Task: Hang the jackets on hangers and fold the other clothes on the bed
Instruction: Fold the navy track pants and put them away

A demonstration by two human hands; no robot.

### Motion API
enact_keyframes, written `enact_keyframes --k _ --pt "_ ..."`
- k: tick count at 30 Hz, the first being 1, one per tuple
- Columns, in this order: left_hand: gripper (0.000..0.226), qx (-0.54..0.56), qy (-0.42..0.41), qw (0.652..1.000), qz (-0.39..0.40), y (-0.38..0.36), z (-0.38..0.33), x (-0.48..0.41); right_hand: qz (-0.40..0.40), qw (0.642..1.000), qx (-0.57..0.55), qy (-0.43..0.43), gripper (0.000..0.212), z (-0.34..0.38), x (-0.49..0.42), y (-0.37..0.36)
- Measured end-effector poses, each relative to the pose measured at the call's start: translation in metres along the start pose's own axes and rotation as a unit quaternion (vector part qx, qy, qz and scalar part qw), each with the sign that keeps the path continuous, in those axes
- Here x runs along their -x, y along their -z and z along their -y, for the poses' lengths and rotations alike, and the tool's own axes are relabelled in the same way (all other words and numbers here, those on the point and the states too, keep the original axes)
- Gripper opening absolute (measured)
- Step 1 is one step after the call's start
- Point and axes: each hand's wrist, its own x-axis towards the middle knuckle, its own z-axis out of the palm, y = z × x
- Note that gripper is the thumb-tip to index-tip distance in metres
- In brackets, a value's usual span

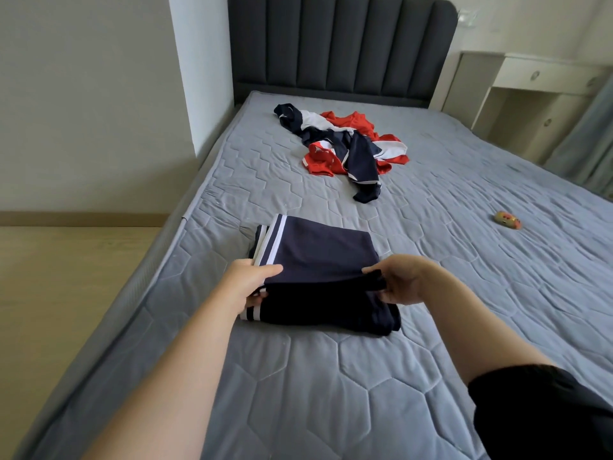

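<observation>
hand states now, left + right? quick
Left hand: closed, holding the left edge of the navy garment, thumb on top.
Right hand: closed, pinching the right edge of the same garment.

The bed (331, 376) before you has a grey quilted cover stitched in hexagons. Right in front of you, near its left edge, lies a navy garment (318, 247) with white stripes, folded in layers. Farther up, toward the dark headboard (341, 41), a loose heap of clothes (345, 144) in red, white and navy sprawls. Well off to your right sits a small orange-and-yellow object (507, 220), too small to identify.
</observation>
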Motion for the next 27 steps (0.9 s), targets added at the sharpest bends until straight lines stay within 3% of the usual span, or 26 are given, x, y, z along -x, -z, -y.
enact_keyframes --k 2,4,6,8,10,11,12,13,15,18,20,22,24,27 --pt "0.022 -0.116 -0.024 0.993 0.008 0.002 0.004 0.0 -0.064 0.988 0.14 0.006 0.009 -0.003 0.001 -0.004" --pt "0.029 -0.258 -0.063 0.964 -0.03 -0.001 0.003 0.003 -0.123 0.945 0.302 0.013 0.016 -0.009 0.002 -0.011" --pt "0.029 -0.431 -0.151 0.878 -0.144 -0.005 -0.001 0.008 -0.203 0.875 0.435 0.07 0.026 -0.012 0.001 -0.018" --pt "0.046 -0.523 -0.276 0.779 -0.208 -0.011 -0.002 0.007 -0.317 0.809 0.463 0.173 0.037 -0.012 -0.001 -0.023" --pt "0.062 -0.586 -0.343 0.72 -0.145 -0.02 0.005 0.006 -0.35 0.757 0.466 0.294 0.047 -0.016 -0.006 -0.033" --pt "0.061 -0.606 -0.339 0.713 -0.095 -0.024 0.012 0.004 -0.323 0.726 0.512 0.326 0.051 -0.02 -0.01 -0.037" --pt "0.058 -0.619 -0.309 0.72 -0.051 -0.025 0.021 0.001 -0.283 0.707 0.557 0.332 0.054 -0.027 -0.017 -0.04" --pt "0.057 -0.617 -0.274 0.737 -0.017 -0.025 0.029 -0.002 -0.245 0.712 0.582 0.307 0.056 -0.034 -0.025 -0.039" --pt "0.058 -0.579 -0.243 0.778 0.014 -0.021 0.039 -0.005 -0.208 0.782 0.548 0.214 0.059 -0.048 -0.039 -0.03" --pt "0.062 -0.507 -0.213 0.835 0.004 -0.016 0.038 -0.009 -0.248 0.874 0.38 0.176 0.071 -0.056 -0.05 -0.016" --pt "0.071 -0.454 -0.184 0.87 -0.051 -0.015 0.04 -0.011 -0.238 0.92 0.265 0.167 0.079 -0.052 -0.046 -0.011" --pt "0.089 -0.358 -0.139 0.919 -0.09 -0.014 0.037 -0.009 -0.22 0.942 0.2 0.158 0.073 -0.046 -0.042 -0.008" --pt "0.103 -0.244 -0.086 0.963 -0.077 -0.011 0.028 -0.006 -0.18 0.969 0.101 0.139 0.064 -0.043 -0.041 -0.004" --pt "0.109 -0.101 0.02 0.994 -0.03 -0.003 0.023 -0.019 -0.115 0.989 -0.035 0.088 0.05 -0.046 -0.039 -0.006"
